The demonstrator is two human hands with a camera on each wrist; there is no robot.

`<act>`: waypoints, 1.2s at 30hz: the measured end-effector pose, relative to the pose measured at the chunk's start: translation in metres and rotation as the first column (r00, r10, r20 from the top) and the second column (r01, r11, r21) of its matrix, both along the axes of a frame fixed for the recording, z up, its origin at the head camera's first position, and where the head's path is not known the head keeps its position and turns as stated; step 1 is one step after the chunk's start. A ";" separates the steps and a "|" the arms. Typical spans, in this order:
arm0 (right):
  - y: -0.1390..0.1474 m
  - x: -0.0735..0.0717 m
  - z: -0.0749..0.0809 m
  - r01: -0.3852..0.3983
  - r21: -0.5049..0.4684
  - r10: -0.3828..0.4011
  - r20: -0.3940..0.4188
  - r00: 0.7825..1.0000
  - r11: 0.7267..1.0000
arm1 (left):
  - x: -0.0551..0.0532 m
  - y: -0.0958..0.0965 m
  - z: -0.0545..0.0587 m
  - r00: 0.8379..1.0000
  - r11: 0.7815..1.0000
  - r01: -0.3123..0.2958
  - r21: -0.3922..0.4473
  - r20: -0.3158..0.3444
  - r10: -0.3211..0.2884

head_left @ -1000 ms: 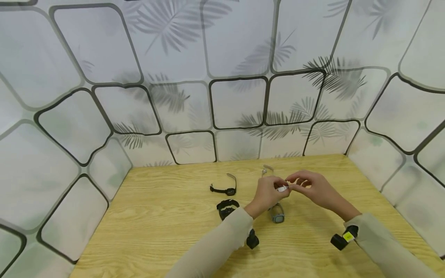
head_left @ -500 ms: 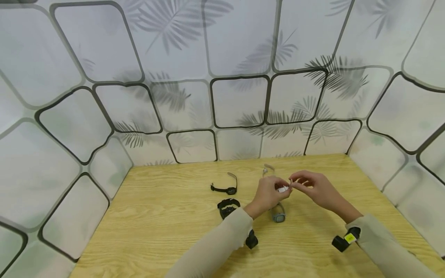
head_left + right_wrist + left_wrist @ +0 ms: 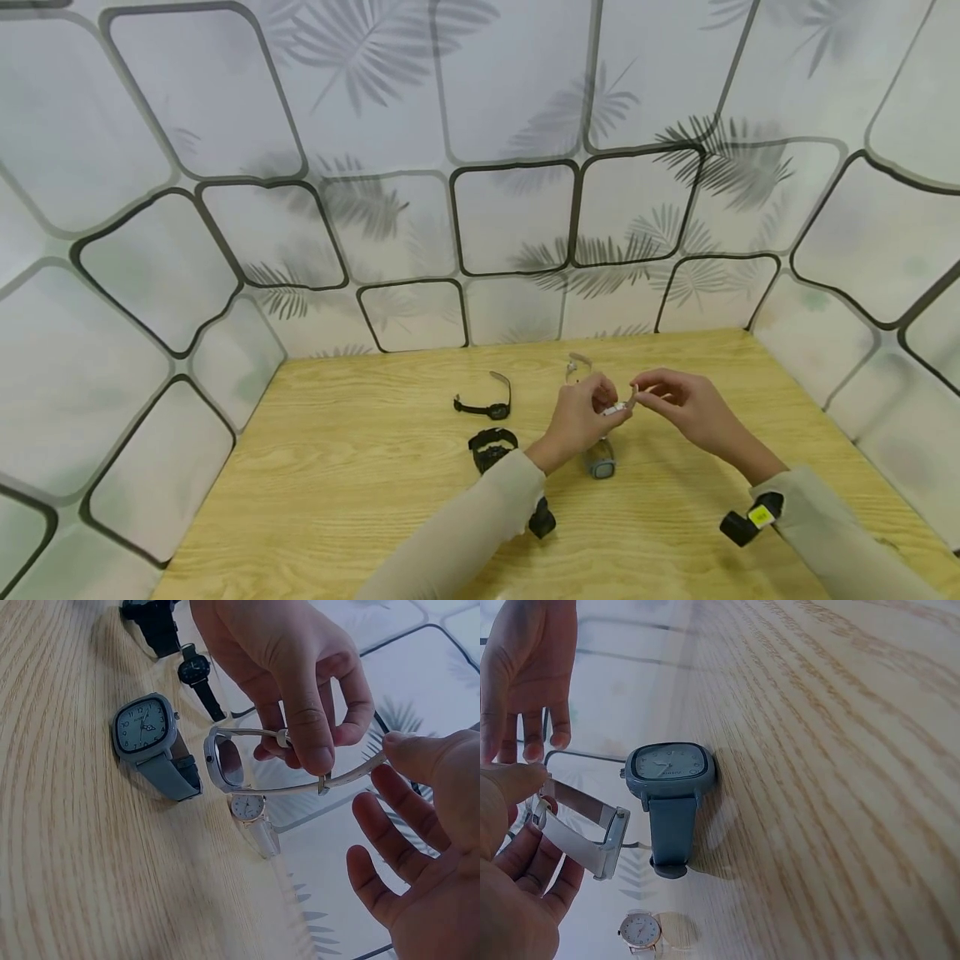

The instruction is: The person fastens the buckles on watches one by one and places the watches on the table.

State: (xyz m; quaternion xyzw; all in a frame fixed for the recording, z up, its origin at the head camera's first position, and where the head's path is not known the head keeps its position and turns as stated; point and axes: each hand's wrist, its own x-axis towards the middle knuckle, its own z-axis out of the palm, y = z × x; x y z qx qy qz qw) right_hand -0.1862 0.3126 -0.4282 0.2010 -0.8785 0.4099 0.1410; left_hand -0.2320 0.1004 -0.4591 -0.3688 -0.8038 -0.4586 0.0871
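The largest thing is the leaf-patterned wall covering (image 3: 517, 217), which stands behind my landmark, the blue-grey square-faced watch (image 3: 141, 727). Under the landmark is the wooden table (image 3: 360, 467). The left hand (image 3: 581, 412) and the right hand (image 3: 686, 408) are both raised near the landmark. To the left of the landmark lies a bulky black watch (image 3: 492, 446); also to the left, but farther back, a slim black watch (image 3: 498, 412); behind the landmark, a round white-dialled watch (image 3: 248, 806). The pale-strapped wristwatch (image 3: 227, 761) is in the air near the landmark, not touching it: the left hand grips its strap by the metal buckle (image 3: 324, 784), and the right hand pinches the strap end (image 3: 370, 764). In my judgement, if both grips loosen, the wristwatch could fall onto the landmark; a crooked pull could strain the strap. I see no container; the other watches lie directly on the table.
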 end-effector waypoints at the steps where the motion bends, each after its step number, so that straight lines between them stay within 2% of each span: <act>1: 0.000 0.000 0.000 0.000 -0.004 0.000 0.004 1.000 1.000 | 0.000 0.000 0.000 1.000 1.000 0.005 0.004 -0.010 -0.005; 4: 0.000 0.001 0.001 0.005 -0.009 -0.005 0.015 1.000 1.000 | -0.001 0.000 -0.001 0.999 1.000 0.014 0.000 -0.052 -0.014; 7: 0.000 0.001 0.001 0.016 -0.010 -0.016 0.021 1.000 1.000 | -0.001 0.000 -0.001 0.998 1.000 0.028 0.014 -0.064 -0.027; 13: 0.001 0.001 0.001 0.038 -0.008 -0.038 0.028 0.999 0.999 | 0.000 0.001 0.001 0.999 0.999 0.024 0.024 -0.027 -0.023; 16: 0.001 0.002 0.001 0.039 -0.011 -0.038 0.032 0.999 0.999 | 0.000 0.001 0.000 0.999 0.999 0.028 0.029 -0.032 -0.027; 21: 0.000 0.002 0.002 0.037 -0.023 -0.036 0.044 0.998 0.999 | -0.001 0.001 -0.002 0.996 0.998 0.050 0.037 -0.076 -0.048; 36: 0.000 0.002 -0.001 0.033 -0.037 -0.032 0.033 0.999 0.999 | 0.001 0.000 0.001 0.987 0.998 0.068 -0.005 -0.143 -0.068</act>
